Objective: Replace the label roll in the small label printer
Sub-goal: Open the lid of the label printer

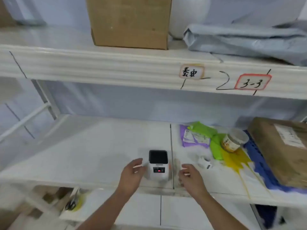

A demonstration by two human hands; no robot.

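A small white label printer (158, 170) with a black lid on top and a red light on its front stands near the front edge of the white middle shelf (93, 151). My left hand (132, 173) hovers just left of it, fingers apart and empty. On the printer's other side my right hand (189, 176) is a little off it, fingers loosely curled, holding nothing. A small white roll-like object (205, 161) lies further right on the shelf; the blur hides what it is.
Right of the printer lie green and purple packets (204, 131), a jar with a white lid (233, 141), yellow and blue sheets and a brown parcel (280, 151). A cardboard box (131, 22) and grey bags sit on the upper shelf. Scissors (71, 203) lie below left.
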